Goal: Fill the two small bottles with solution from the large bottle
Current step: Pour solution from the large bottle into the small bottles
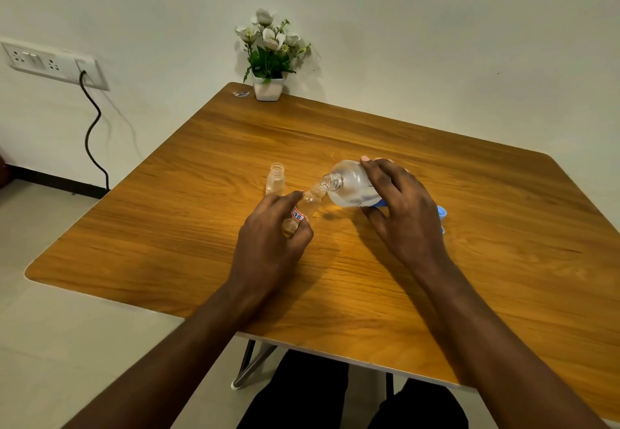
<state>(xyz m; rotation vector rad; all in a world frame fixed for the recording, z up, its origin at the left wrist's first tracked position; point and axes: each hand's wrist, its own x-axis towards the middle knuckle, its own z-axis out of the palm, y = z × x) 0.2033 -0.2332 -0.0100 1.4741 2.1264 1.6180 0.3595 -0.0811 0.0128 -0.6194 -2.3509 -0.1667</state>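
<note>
- Your left hand (pixel 268 244) grips a small bottle (pixel 309 201). The fingers (pixel 289 198) curl round its lower half, and a white label (pixel 298 216) shows between them.
- That bottle is lifted and leans to the right, with its open mouth pointing up toward the large bottle (pixel 350 188).
- Your right hand (pixel 399 209) grasps the large bottle, fingers (pixel 377 167) over the top and thumb underneath. The bottle is tipped on its side above the surface (pixel 369 287), neck pointing left.
- The two open mouths meet or nearly meet. You cannot tell whether they touch or whether liquid is running.
- A second bottle (pixel 275 180) stands upright and uncapped on the surface just beyond your left hand. It is left of the pouring point and apart from it.
- Blue caps (pixel 441 214) lie on the surface just beside your right hand, partly hidden behind it.
- A flower pot (pixel 268 88) sits at the far edge against the wall, well apart from the bottles. A small scrap (pixel 241 94) lies just left of it.
- A socket panel (pixel 50 63) is on the wall to the left, with a black cable (pixel 92 133) hanging from it to the floor.
</note>
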